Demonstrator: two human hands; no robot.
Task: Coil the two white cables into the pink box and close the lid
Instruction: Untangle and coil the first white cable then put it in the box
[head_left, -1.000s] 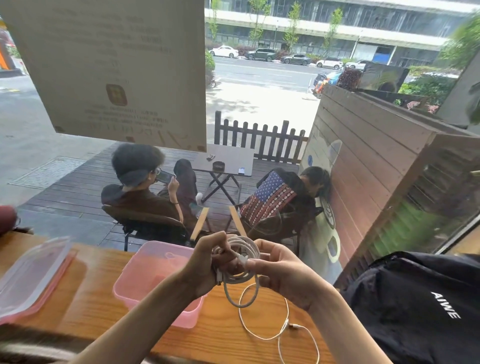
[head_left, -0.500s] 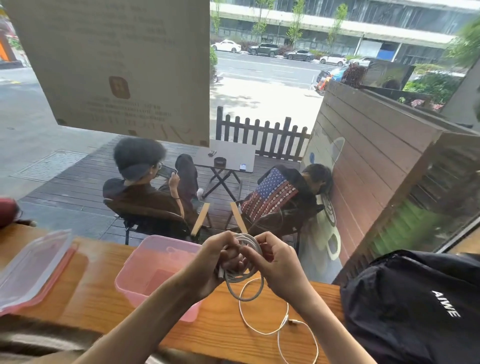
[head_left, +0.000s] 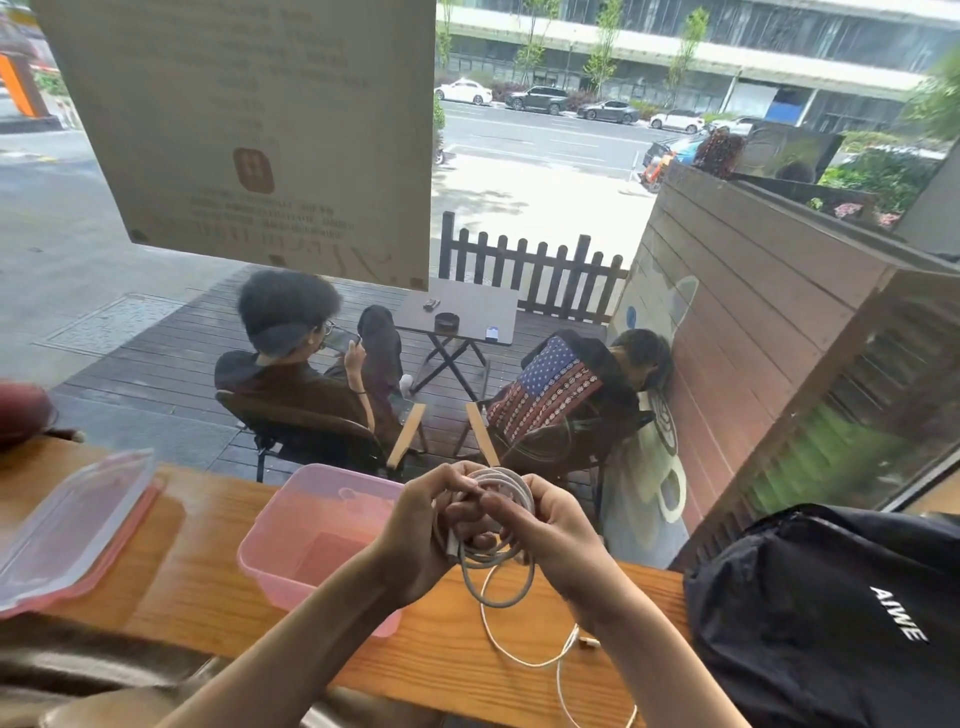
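Here the fingers (head_left: 457, 491) of the left hand (head_left: 415, 535) pinch the stacked loops of a white cable (head_left: 501, 551), apparently so the coil cannot spring open, while the right hand (head_left: 553, 535) closes on the same coil from 3 o'clock, likely tucking in the last turn. The second white cable (head_left: 558, 660) lies loose on the wooden surface (head_left: 208, 582) at 6 o'clock of the hands, the open pink box (head_left: 291, 551) waits at 9 o'clock, and its lid (head_left: 67, 530) rests farther out that way.
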